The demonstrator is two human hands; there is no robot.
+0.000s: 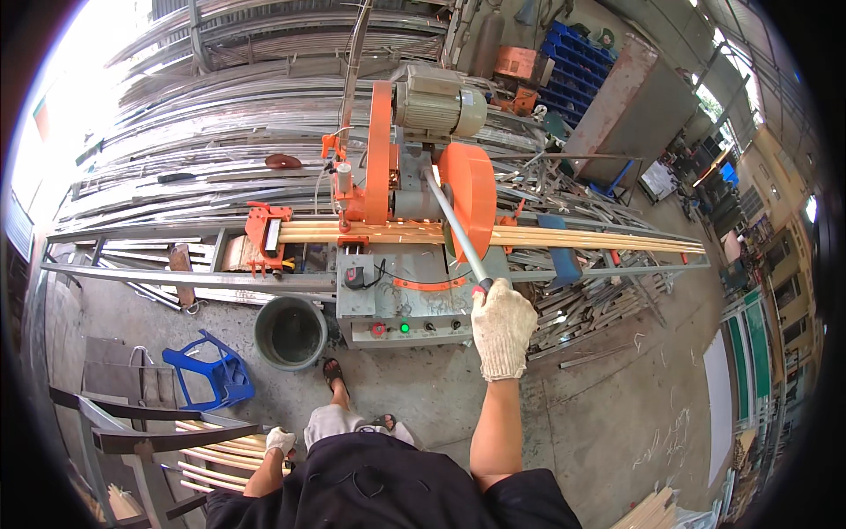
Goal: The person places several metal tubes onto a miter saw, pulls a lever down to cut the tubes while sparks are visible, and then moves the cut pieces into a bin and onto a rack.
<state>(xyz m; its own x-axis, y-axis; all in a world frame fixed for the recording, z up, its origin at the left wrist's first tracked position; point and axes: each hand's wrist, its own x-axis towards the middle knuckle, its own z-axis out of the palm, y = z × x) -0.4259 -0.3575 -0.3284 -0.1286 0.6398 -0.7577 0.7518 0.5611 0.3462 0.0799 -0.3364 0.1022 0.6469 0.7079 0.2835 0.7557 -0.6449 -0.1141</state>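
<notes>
My right hand (504, 331), in a cream knit glove, is closed around the dark grip of a long grey lever (458, 225). The lever runs up to an orange cut-off saw with a round blade guard (477, 189) and a motor (439, 104). Under the guard lie several long tan tubes (582, 238), side by side across the saw bed; small bright specks show over them near the blade. Down at the lower left, my gloved left hand (280, 441) looks closed beside a rack holding more tan tubes (207, 458); what it grips is hidden.
An orange clamp (262, 238) stands at the tubes' left end. The saw's front carries a control panel (419, 328) with a lit green button. A grey bucket (262, 339) and a blue stool (242, 375) stand left of my feet. Metal lengths (220, 115) are stacked behind the saw.
</notes>
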